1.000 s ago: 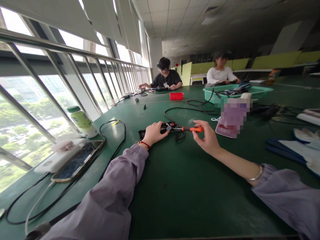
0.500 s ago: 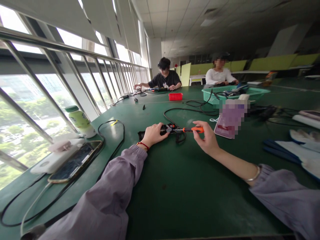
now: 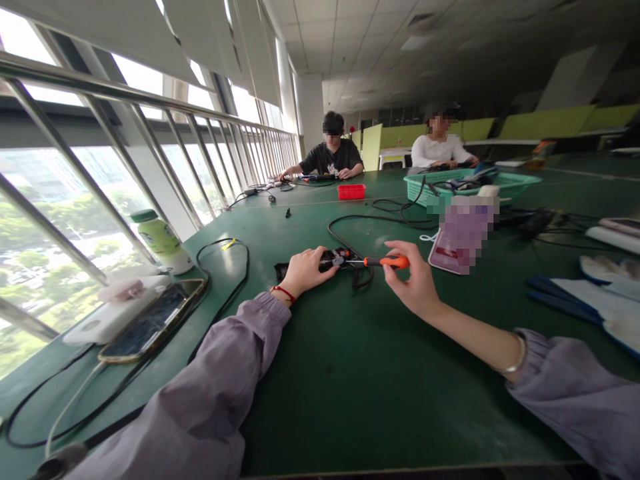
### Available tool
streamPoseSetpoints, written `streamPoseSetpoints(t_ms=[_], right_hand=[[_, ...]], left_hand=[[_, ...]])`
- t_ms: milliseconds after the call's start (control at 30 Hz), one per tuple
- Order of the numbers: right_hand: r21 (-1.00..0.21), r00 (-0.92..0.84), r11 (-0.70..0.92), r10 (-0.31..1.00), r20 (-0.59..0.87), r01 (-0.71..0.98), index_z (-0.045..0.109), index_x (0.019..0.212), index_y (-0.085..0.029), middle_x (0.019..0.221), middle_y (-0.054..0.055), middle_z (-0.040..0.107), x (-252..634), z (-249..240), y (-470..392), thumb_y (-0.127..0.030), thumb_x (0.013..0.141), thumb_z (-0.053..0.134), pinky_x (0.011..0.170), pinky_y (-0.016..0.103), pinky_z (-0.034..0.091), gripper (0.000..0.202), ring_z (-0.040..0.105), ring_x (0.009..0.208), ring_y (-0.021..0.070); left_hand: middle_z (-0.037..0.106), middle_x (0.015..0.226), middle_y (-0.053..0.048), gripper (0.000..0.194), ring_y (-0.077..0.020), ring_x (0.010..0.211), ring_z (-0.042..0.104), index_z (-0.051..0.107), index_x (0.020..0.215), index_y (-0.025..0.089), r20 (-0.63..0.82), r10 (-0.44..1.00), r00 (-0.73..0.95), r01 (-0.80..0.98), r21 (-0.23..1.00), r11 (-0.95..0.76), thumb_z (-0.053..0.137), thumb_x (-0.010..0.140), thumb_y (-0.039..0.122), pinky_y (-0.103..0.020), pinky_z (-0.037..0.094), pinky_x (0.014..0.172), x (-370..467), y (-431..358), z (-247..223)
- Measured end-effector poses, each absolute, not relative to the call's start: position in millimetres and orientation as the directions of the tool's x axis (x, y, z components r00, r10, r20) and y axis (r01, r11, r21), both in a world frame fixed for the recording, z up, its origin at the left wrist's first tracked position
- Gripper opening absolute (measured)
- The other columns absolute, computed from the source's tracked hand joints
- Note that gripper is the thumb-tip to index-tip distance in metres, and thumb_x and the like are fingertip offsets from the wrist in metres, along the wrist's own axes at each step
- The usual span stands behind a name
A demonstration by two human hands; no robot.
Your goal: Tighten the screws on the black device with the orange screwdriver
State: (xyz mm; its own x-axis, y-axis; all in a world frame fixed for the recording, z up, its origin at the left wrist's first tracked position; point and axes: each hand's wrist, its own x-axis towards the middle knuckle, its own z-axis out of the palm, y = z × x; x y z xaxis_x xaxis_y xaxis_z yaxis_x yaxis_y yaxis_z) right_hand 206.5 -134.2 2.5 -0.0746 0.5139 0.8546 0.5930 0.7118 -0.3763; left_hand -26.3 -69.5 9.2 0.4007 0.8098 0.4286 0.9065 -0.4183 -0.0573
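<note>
While the grey-purple sleeves reach in from the near edge of the green table, the two hands meet over the work from opposite sides. The left hand is the nearer one, closed over the black device with its thumb along the near side; how the hidden fingers sit underneath I cannot tell. The right hand, at 4 o'clock from the device and a little apart from it, pinches the orange-and-black handle of a screwdriver between thumb and fingers. Seen from the wearer, the device lies at 12 o'clock on the tabletop, its long axis running roughly from 9 to 3 o'clock, with the opened end at 3 facing the right hand. The screwdriver lies almost in line with that axis, handle at 3 o'clock and shaft pointing to 9, its tip at the opened end; whether the tip is seated in anything is too small to tell. A black cable loops off just beyond the device, curving towards 1 o'clock. Further out, the pink phone lies at 1 o'clock beyond the right hand, then the red tray near 12 and the green basket at 1. At the far side sit two people, one in black, one in white.
</note>
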Motion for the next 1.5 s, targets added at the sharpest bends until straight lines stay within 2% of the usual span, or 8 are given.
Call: streamPoseSetpoints(t_ms=[100,167,600,800,933,1300,1500], right_hand=[[-0.283,-0.172,0.729,0.481,0.86,0.623,0.057,0.091,-0.023,0.078,0.003,0.065,204.0,5.5,-138.2,-0.023,0.081,0.053,0.073,0.036,0.048,0.011,0.06,0.075,0.0198],[-0.257,-0.202,0.74,0.468,0.86,0.621,0.058,0.082,-0.023,0.076,0.002,0.066,203.7,7.4,-138.8,-0.023,0.081,0.054,0.073,0.036,0.047,0.005,0.06,0.073,0.0195],[-0.16,-0.303,0.764,0.427,0.852,0.625,0.057,0.081,-0.024,0.073,0.0,0.067,205.7,6.6,-136.2,-0.021,0.08,0.053,0.074,0.037,0.047,0.005,0.059,0.064,0.0172],[-0.186,-0.256,0.731,0.448,0.857,0.657,0.059,0.086,-0.024,0.079,0.002,0.069,206.8,6.7,-136.1,-0.024,0.081,0.051,0.073,0.037,0.048,0.009,0.06,0.07,0.0194],[-0.214,-0.233,0.711,0.475,0.849,0.67,0.059,0.082,-0.024,0.077,0.002,0.069,208.6,4.3,-135.4,-0.025,0.081,0.052,0.07,0.035,0.048,0.008,0.06,0.074,0.0205],[-0.249,-0.21,0.685,0.513,0.832,0.685,0.059,0.08,-0.025,0.074,0.0,0.068,205.4,3.4,-138.2,-0.027,0.08,0.051,0.068,0.034,0.047,0.008,0.059,0.067,0.0187],[-0.311,-0.17,0.665,0.554,0.815,0.679,0.058,0.079,-0.024,0.071,0.002,0.066,204.3,3.6,-139.2,-0.029,0.082,0.051,0.063,0.032,0.044,0.009,0.058,0.064,0.0187]], left_hand=[[0.067,0.09,-0.006,0.048,-0.0224,0.086,0.063,0.052,0.107,0.02,0.434,0.803,0.408,0.904,-0.067,-0.423,0.042,0.082,0.059,-0.029,0.043,0.067,-26.7,-68.1,7.9],[0.066,0.09,-0.006,0.048,-0.0223,0.087,0.063,0.052,0.107,0.02,0.433,0.804,0.408,0.905,-0.075,-0.419,0.042,0.082,0.06,-0.029,0.043,0.067,-26.9,-67.1,7.2],[0.067,0.09,-0.006,0.048,-0.0223,0.087,0.063,0.053,0.107,0.02,0.424,0.812,0.402,0.908,-0.071,-0.412,0.042,0.082,0.06,-0.028,0.043,0.067,-25.5,-67.5,8.0],[0.066,0.089,-0.006,0.047,-0.0216,0.088,0.063,0.052,0.106,0.02,0.414,0.821,0.393,0.913,-0.071,-0.402,0.042,0.082,0.06,-0.027,0.043,0.068,-26.0,-66.5,7.5],[0.066,0.09,-0.006,0.047,-0.0216,0.087,0.063,0.052,0.105,0.02,0.414,0.817,0.4,0.91,-0.072,-0.409,0.042,0.082,0.06,-0.027,0.043,0.067,-26.3,-66.0,6.7],[0.067,0.09,-0.006,0.045,-0.022,0.088,0.063,0.052,0.104,0.02,0.404,0.824,0.396,0.914,-0.085,-0.398,0.044,0.082,0.058,-0.027,0.042,0.066,-24.7,-68.1,8.4],[0.066,0.089,-0.006,0.044,-0.0227,0.086,0.063,0.052,0.104,0.02,0.423,0.807,0.411,0.906,-0.088,-0.415,0.044,0.082,0.058,-0.028,0.042,0.064,-26.1,-65.9,7.2]])
